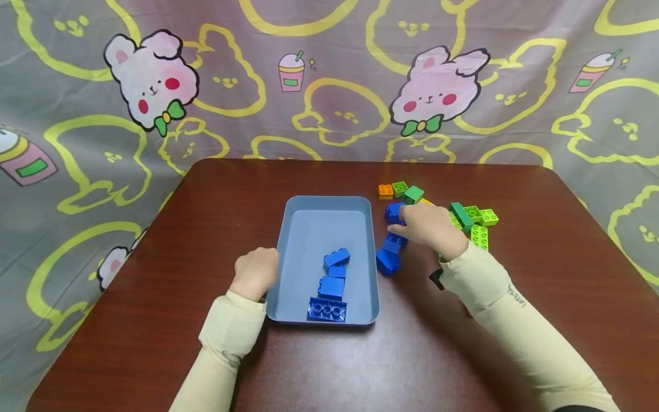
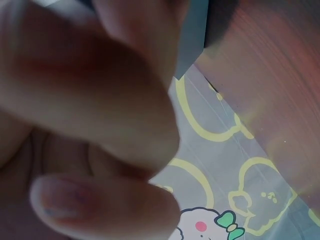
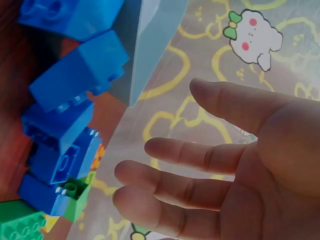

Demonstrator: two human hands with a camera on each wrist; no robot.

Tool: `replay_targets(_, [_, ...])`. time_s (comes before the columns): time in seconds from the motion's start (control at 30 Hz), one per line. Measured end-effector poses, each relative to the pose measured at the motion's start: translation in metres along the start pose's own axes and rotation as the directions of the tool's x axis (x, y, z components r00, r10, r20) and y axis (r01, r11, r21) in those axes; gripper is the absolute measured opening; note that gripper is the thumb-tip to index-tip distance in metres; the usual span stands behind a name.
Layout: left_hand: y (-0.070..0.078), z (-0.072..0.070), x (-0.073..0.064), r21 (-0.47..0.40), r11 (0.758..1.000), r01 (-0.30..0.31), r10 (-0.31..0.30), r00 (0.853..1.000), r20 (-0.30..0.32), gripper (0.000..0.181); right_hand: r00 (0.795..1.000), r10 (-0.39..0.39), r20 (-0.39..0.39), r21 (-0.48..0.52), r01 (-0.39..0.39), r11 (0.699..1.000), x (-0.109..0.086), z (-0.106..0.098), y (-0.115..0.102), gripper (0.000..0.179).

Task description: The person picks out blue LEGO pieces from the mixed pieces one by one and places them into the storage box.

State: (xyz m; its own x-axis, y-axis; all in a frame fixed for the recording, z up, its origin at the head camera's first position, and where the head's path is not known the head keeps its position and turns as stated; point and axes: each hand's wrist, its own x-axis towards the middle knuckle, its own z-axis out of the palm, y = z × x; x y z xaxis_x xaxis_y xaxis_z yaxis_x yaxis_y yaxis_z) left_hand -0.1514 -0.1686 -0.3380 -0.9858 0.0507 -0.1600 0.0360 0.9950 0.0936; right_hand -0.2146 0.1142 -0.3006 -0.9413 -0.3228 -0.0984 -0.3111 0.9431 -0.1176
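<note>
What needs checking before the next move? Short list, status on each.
1. Right grip empty: ok, fingers spread, nothing in the palm.
2. Left grip holding the tray: cannot tell; fingers curled at its left rim, hold unclear.
3. Room in the tray: ok, far end bare.
4. Only blue inside the tray: ok, four blue blocks.
5. Loose blue blocks well apart from other colours: not ok, a green block sits close by.

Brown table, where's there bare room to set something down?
The table is bare left of the tray and left hand, and on the tray's near side. Inside the tray, the far part is free; blue bricks sit in the near part. Right of the tray is crowded: loose blue bricks, green bricks and the right hand.
</note>
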Motion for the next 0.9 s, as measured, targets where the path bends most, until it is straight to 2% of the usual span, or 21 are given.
replay_targets(0.3, [0.001, 0.000, -0.001, 0.004, 1.000, 0.009, -0.009, 1.000, 0.007, 0.018, 0.999, -0.005, 0.040, 0.020, 0.004, 1.000, -0.004, 0.013, 0.007, 0.034])
replay_targets(0.5, [0.001, -0.001, -0.001, 0.005, 1.000, 0.011, -0.011, 1.000, 0.004, 0.018, 1.000, -0.015, 0.022, 0.007, 0.015, 1.000, -0.004, 0.022, 0.003, 0.039])
replay_targets(0.9, [0.003, -0.001, -0.001, 0.007, 1.000, 0.013, -0.013, 1.000, 0.006, 0.017, 0.997, -0.056, 0.052, -0.009, 0.057, 0.998, 0.002, 0.030, -0.001, 0.048])
